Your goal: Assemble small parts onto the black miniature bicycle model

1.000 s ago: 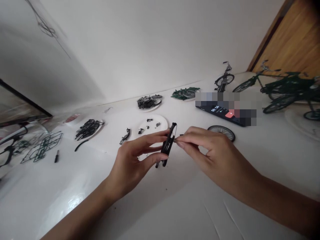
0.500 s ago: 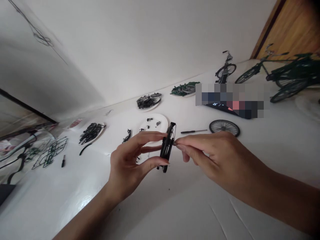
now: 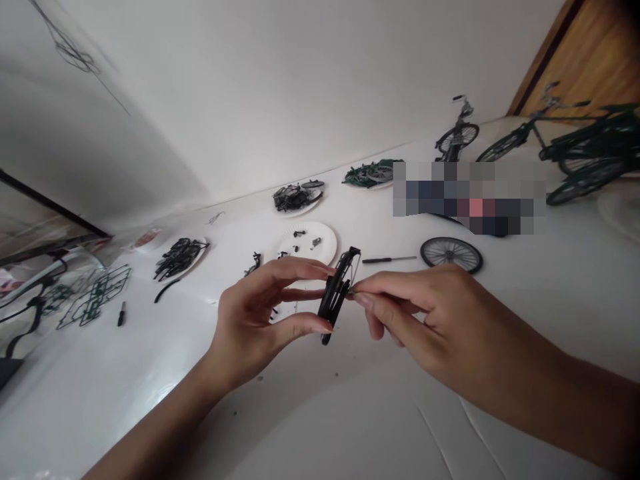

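Observation:
My left hand (image 3: 260, 307) grips a small black model bicycle wheel (image 3: 334, 300) by its edges, thumb below and fingers above. The wheel is seen nearly edge-on, tilted, with a black fender-like strip and a thin metal wire stay (image 3: 355, 267) on its right side. My right hand (image 3: 420, 307) is closed in a pinch at the wheel's hub side, thumb and index finger pressed together by the lower end of the stay. Whatever tiny piece lies between those fingertips is mostly hidden. Behind the right hand, a loose spoked wheel (image 3: 451, 253) lies on the white table.
A screwdriver (image 3: 389, 259) lies beyond my hands. A paper plate (image 3: 320, 233) carries small parts. Plates of black parts (image 3: 180, 259), dark parts (image 3: 293, 198) and green parts (image 3: 367, 173) stand farther off. Model bicycles (image 3: 575, 143) stand at right; green frames (image 3: 97, 293) lie left.
The held wheel has tilted slightly to the right, showing more of the wire stay. My right hand keeps its pinch beside the hub. The view has shifted a little.

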Demonstrator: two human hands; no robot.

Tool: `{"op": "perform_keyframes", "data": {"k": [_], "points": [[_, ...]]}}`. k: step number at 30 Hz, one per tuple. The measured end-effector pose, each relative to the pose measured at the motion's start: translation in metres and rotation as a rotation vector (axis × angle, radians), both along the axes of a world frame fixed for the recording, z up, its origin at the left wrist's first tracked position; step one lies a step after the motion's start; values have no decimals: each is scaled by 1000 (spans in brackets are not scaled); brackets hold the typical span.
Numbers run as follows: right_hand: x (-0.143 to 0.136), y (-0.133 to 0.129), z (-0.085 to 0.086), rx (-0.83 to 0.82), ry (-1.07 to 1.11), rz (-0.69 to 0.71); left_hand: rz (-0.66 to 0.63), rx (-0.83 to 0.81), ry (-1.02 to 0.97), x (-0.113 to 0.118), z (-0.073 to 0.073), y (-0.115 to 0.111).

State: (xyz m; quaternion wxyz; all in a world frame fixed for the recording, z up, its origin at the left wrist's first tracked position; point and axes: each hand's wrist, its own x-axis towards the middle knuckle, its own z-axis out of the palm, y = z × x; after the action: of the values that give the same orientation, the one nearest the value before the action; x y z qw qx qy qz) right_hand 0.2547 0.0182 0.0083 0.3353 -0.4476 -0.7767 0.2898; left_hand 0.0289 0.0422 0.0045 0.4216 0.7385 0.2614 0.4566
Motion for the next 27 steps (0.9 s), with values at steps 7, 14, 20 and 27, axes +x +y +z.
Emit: {"op": "perform_keyframes", "data": {"k": [7,14,20,27], "points": [[1,2,-4,152,-20,4,-6,9,14,0,3,-1],[1,0,-6,299,-73,9,-9,87,48,0,1,-1],[2,4,-3,-84,36,47,-20,193,41,0,1,0],[0,10,-6,-114,156,51,33,238,55,1,2,0]]}}
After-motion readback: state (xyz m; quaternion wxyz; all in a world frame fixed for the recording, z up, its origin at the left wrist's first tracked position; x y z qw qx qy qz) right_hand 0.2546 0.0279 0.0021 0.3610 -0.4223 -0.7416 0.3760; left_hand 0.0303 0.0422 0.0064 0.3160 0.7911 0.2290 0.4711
